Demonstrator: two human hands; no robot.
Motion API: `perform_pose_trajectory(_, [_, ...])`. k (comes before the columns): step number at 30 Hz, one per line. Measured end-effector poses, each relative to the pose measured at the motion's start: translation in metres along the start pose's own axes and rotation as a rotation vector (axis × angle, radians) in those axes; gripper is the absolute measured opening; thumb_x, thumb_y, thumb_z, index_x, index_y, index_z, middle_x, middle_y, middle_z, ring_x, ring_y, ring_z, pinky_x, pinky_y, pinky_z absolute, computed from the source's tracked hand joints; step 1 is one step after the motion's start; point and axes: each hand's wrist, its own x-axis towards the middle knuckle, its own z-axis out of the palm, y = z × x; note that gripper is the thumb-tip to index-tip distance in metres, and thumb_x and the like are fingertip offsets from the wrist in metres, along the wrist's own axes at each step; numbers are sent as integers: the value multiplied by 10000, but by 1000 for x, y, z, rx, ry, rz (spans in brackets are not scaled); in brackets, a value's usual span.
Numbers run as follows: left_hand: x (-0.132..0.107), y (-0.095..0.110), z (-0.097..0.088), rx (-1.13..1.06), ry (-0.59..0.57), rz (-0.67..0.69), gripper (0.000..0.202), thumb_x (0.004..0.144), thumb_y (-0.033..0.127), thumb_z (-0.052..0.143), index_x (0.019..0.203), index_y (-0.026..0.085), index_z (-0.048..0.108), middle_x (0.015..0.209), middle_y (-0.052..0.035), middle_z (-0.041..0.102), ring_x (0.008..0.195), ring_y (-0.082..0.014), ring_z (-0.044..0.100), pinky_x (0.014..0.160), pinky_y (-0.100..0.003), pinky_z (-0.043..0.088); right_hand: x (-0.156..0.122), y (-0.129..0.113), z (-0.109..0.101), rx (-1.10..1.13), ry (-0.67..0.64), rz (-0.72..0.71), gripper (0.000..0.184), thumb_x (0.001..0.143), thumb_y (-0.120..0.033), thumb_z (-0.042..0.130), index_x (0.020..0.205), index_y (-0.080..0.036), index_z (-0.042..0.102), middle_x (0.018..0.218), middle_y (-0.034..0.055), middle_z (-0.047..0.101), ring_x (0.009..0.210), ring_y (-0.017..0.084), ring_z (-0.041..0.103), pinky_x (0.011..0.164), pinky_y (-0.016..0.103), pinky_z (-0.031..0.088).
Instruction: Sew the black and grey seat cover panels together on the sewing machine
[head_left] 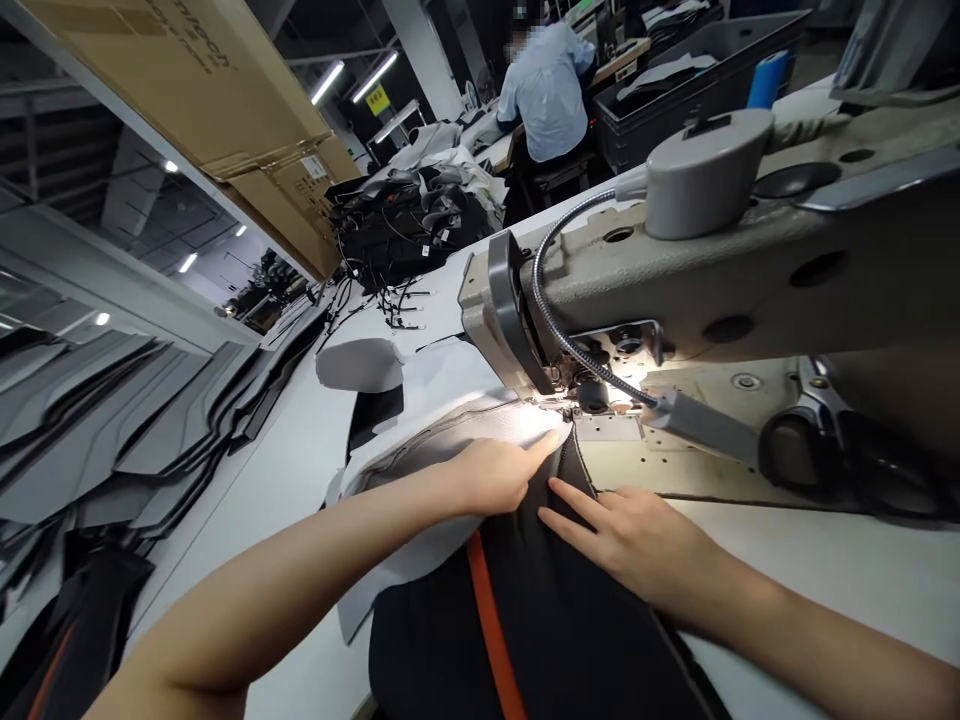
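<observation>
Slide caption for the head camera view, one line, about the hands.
Left hand and right hand on grey and black material with an orange stripe, at a lamp-lit sewing machine.

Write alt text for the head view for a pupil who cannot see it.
A person's left hand and right hand rest on grey fabric and black fabric at the lit end of a sewing machine. An orange stripe runs down the black fabric; scissors lie right, stacked grey pieces left.

The fabric (555,600) lies left of the scissors (825,405).
</observation>
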Motion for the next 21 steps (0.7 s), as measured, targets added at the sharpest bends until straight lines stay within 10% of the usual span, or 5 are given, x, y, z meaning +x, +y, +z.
perform_pose_trajectory(15, [25, 29, -2, 2, 44, -17, 692, 750, 158, 484, 1400, 53, 268, 883, -125, 676, 717, -271, 647, 560, -315, 474, -4, 22, 4, -77, 68, 66, 483, 719, -29, 474, 1161, -187, 590, 1197, 97, 607, 584, 152, 531, 524, 305, 351])
perform_pose_trajectory(21, [19, 21, 14, 74, 204, -23, 621, 797, 167, 421, 1406, 111, 308, 874, -114, 682, 724, -280, 653, 630, -356, 502, -14, 35, -31, 273, -49, -141, 554, 717, -157, 561, 1265, -231, 519, 1349, 88, 488, 1118, 254, 497, 917, 405, 389])
